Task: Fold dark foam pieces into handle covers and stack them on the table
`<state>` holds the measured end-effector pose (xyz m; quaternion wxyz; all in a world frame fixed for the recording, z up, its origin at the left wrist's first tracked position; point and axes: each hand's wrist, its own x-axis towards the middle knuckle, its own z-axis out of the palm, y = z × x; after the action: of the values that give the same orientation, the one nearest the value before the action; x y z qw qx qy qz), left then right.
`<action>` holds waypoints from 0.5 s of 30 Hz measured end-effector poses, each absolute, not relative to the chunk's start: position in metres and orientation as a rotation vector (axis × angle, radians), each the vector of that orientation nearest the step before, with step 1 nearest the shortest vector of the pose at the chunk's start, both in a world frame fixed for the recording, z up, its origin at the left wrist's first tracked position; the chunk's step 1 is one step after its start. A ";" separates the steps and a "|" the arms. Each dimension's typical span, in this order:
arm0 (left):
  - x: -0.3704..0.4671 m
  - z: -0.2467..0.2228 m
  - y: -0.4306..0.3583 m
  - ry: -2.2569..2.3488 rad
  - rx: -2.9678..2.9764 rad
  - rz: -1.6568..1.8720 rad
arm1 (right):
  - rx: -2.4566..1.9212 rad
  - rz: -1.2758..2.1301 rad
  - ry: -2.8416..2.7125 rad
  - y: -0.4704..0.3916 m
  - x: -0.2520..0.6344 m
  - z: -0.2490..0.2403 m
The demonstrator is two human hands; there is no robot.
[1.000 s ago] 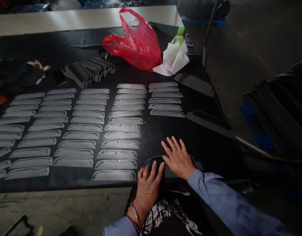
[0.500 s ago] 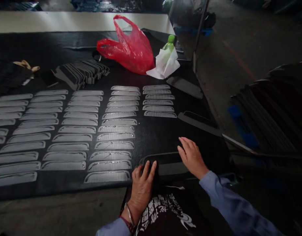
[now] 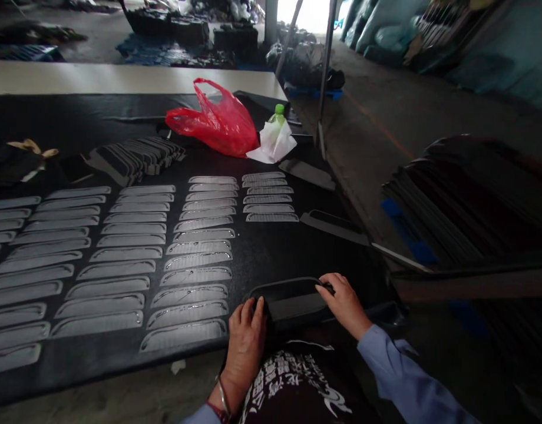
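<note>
At the table's front edge lies a flat dark piece [image 3: 297, 304] with a grey band and a thin black curved rim. My left hand [image 3: 247, 330] rests on its left end with the fingertips down and the fingers a little apart; the thumb is hidden. At the right end, my right hand [image 3: 345, 303] pinches the black rim between thumb and fingers. Left of my hands, several flat, curved-top grey pieces [image 3: 189, 309] lie in columns, with shiny lines along their rims. Two similar dark pieces, one [image 3: 335, 228] nearer and one [image 3: 307, 174] farther, lie along the right edge.
A fanned stack of dark pieces [image 3: 136, 158] sits farther back. Behind the columns are a red plastic bag [image 3: 220, 126] and a green-capped bottle [image 3: 277, 115] with white paper [image 3: 271, 143] around it. A metal pole [image 3: 326, 76] stands beside the table; dark stacked sheets [image 3: 465, 206] are at right.
My right hand has closed on the rim at the piece's right end. My left hand's fingers have drawn closer together. The view has tilted up, showing more of the background.
</note>
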<state>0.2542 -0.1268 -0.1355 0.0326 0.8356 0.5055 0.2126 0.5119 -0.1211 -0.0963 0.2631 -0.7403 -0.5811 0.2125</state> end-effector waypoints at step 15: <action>0.229 -0.099 -0.092 1.455 1.434 0.824 | -1.834 1.161 -1.169 -0.133 0.491 -0.029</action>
<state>0.2291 -0.0921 -0.0992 0.4522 0.5806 0.5891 0.3338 0.4910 -0.1325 -0.0286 0.3318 -0.7018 -0.4473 0.4442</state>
